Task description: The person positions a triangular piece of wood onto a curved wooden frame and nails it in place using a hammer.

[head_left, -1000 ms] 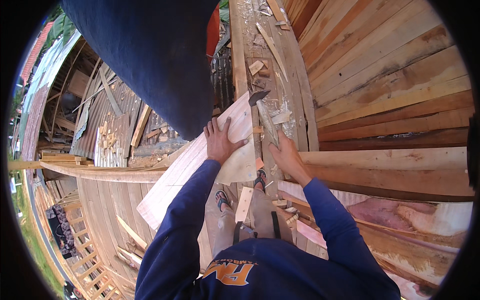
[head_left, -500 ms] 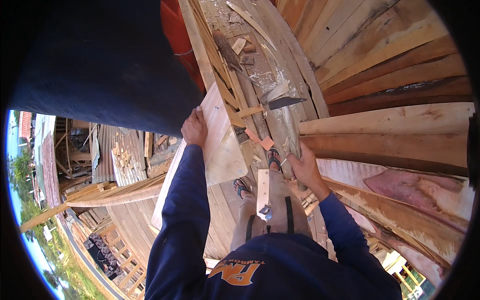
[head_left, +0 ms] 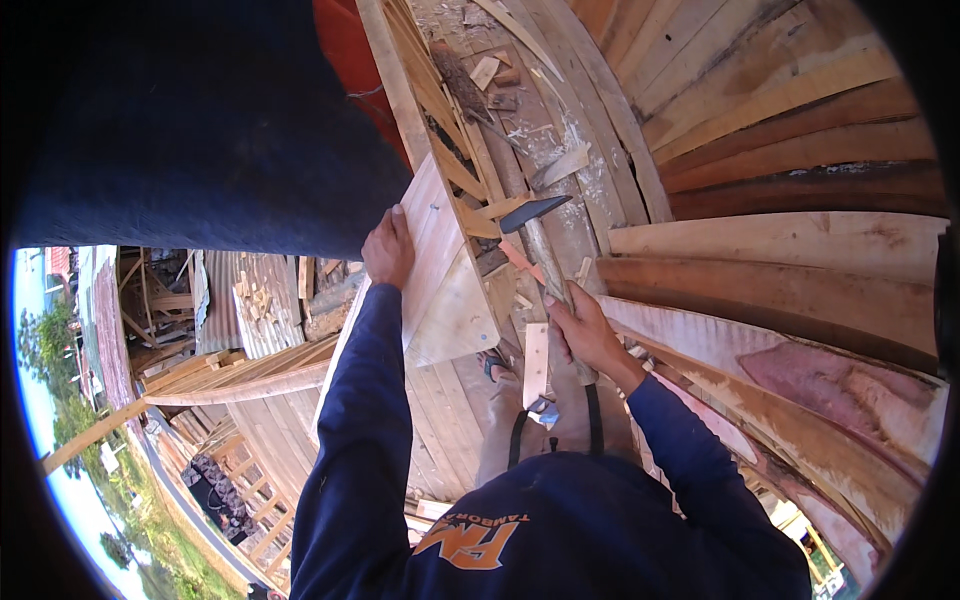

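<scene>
My right hand (head_left: 582, 325) is wrapped round the wooden handle of a hammer (head_left: 537, 213). Its dark metal head is just right of a pale, pinkish wooden board (head_left: 446, 295) and does not touch it. The board stands out in front of me, with a nail-like spot near its upper part and another at its lower right corner. On the board's left edge, my left hand (head_left: 388, 248) is closed, its fingers partly hidden. A short pale piece of wood (head_left: 536, 362) shows between my legs.
Curved hull-like planks (head_left: 780, 250) rise on the right. Wood offcuts (head_left: 484, 72) and shavings litter the plank floor (head_left: 560, 90) ahead. A large dark sheet (head_left: 200, 130) covers the upper left. Beyond a curved wooden rail (head_left: 240, 387), the ground lies lower at left.
My right hand has moved left with the hammer, bringing its head closer to the board. My left hand stays on the board's edge. The view has shifted slightly.
</scene>
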{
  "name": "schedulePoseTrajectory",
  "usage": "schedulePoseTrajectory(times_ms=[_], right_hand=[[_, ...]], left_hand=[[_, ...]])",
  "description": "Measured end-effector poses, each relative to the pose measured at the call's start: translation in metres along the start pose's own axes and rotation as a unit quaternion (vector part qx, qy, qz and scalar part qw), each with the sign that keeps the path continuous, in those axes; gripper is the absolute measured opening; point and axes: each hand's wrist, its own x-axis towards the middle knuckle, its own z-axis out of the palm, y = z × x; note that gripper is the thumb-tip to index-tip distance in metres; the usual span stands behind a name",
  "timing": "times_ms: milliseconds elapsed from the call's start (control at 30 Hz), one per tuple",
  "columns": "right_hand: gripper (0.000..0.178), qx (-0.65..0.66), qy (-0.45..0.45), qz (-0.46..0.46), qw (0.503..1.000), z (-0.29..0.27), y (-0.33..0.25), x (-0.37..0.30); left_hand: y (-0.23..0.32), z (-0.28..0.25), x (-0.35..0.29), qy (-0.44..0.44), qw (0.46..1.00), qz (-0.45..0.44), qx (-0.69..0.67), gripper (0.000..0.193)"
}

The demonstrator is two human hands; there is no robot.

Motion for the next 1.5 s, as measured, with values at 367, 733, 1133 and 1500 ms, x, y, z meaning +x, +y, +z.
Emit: schedulePoseTrajectory(times_ms=[367,733,1133,1500], right_hand=[[0.027,0.118,-0.008,0.070,0.990,0.002,0.016,0.001],[0.028,0.026,0.009,0.033,0.999,0.009,-0.018,-0.004],[0.033,-0.289,-0.031,-0.113,0.950,0.064,0.002,-0.052],[0.033,-0.428,-0.003,-0.102,0.898,0.074,0.022,-0.046]], left_hand=[[-0.002,-0.002,0.002,-0.006,1.000,0.031,-0.002,0.050],[-0.029,-0.005,0.001,-0.051,0.996,0.056,-0.042,0.040],[-0.094,-0.072,-0.171,-0.146,0.980,0.072,0.114,0.129],[-0.113,-0.063,-0.176,-0.114,0.979,0.138,0.096,0.115]])
